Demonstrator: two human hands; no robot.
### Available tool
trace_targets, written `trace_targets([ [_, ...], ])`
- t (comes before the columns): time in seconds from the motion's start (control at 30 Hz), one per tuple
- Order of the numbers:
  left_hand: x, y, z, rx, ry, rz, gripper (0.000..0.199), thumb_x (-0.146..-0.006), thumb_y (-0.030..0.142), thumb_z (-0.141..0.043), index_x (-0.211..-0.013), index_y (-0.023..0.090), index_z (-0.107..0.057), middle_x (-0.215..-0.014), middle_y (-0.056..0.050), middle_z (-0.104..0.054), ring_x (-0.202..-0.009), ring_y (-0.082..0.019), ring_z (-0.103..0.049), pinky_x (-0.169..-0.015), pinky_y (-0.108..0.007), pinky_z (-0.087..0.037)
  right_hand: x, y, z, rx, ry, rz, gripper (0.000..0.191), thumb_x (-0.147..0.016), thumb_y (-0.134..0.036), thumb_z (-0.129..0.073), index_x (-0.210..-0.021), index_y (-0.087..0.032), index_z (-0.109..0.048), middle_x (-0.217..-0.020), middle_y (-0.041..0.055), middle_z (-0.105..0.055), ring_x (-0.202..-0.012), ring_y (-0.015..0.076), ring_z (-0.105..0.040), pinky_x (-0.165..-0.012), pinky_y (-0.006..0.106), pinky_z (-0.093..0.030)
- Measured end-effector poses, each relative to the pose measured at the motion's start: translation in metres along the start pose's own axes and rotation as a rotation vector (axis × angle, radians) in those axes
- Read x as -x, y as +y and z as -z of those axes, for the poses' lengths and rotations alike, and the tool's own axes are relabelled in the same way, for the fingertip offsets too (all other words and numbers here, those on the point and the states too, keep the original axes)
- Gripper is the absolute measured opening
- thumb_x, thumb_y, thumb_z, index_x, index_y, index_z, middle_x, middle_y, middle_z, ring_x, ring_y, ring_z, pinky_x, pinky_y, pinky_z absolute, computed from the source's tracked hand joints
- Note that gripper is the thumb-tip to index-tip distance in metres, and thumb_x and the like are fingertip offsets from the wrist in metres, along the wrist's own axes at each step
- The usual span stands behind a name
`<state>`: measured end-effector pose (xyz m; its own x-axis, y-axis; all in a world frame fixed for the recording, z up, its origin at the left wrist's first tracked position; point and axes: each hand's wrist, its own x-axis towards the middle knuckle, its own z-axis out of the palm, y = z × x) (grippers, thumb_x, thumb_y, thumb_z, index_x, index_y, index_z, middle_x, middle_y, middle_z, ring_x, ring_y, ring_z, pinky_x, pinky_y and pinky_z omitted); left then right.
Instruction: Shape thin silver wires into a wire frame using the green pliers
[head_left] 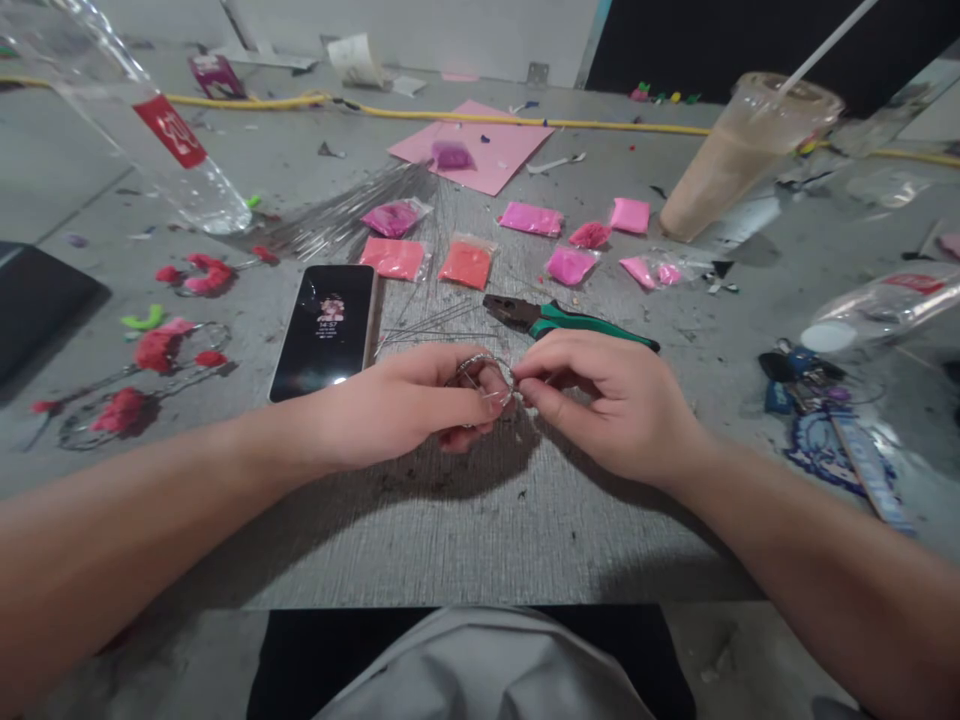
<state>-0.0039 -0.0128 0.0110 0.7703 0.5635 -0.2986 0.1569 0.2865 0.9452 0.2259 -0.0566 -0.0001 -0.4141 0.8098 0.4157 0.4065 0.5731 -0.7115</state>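
Observation:
A small ring of twisted silvery wire (484,362) is held above the grey table. My left hand (420,400) is closed round its left side, thumb and fingers pinching it. At the ring's right edge, my right hand (611,400) pinches the wire between thumb and forefinger. Pliers with green handles (574,322) lie just beyond my right hand. Several loose straight wires (435,325) rest beyond the ring. A phone with a lit screen (326,330) lies beside my left forearm.
Pink and orange clay packets (465,262) lie farther back. Red clay and wire pieces (161,345) are at left. A water bottle (180,150) stands back left, an iced drink (727,160) back right. Another bottle (885,305) and a keychain bundle (832,430) lie at right.

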Motion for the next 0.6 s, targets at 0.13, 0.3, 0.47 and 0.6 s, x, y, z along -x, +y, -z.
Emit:
trace_targets([
  [0.13,0.0002,-0.0011,-0.0001,0.009,-0.017,0.016,0.014,-0.098,0.020,-0.067,-0.085,0.019,-0.061,-0.073,0.004,-0.056,-0.061,-0.009,-0.053,-0.058,-0.024,-0.042,-0.0004,-0.0011,-0.0011,-0.020,-0.023,-0.064,0.008,-0.099,-0.018,-0.063,-0.095,-0.021,-0.070,-0.091,0.0031,-0.076,-0.079,0.0151,-0.066,-0.069,0.028,-0.054],
  [0.3,0.0005,0.0003,0.0001,-0.003,-0.021,-0.004,0.014,-0.099,0.026,-0.068,-0.088,0.020,-0.062,-0.074,0.004,-0.056,-0.061,-0.008,-0.051,-0.056,-0.022,-0.041,-0.0011,-0.0020,-0.0023,-0.198,-0.002,-0.269,0.007,-0.098,-0.025,-0.068,-0.095,-0.019,-0.071,-0.083,0.0009,-0.073,-0.068,0.0125,-0.063,-0.059,0.025,-0.049],
  [0.47,0.0016,0.0031,-0.0003,-0.162,0.042,0.004,0.018,-0.101,0.030,-0.066,-0.087,0.021,-0.059,-0.072,0.005,-0.054,-0.062,-0.009,-0.050,-0.057,-0.023,-0.041,0.0004,-0.0020,-0.0034,-0.198,0.027,-0.292,0.007,-0.096,-0.026,-0.071,-0.094,-0.020,-0.071,-0.082,0.0014,-0.073,-0.069,0.0142,-0.065,-0.060,0.027,-0.052],
  [0.6,0.0023,0.0011,0.0000,-0.327,0.078,-0.021,0.020,-0.102,0.035,-0.062,-0.089,0.022,-0.055,-0.074,0.005,-0.051,-0.063,-0.011,-0.046,-0.057,-0.025,-0.038,0.0029,-0.0011,-0.0038,0.059,0.059,0.007,0.003,-0.098,-0.024,-0.070,-0.100,-0.023,-0.072,-0.095,0.0043,-0.073,-0.081,0.0175,-0.066,-0.071,0.033,-0.055],
])
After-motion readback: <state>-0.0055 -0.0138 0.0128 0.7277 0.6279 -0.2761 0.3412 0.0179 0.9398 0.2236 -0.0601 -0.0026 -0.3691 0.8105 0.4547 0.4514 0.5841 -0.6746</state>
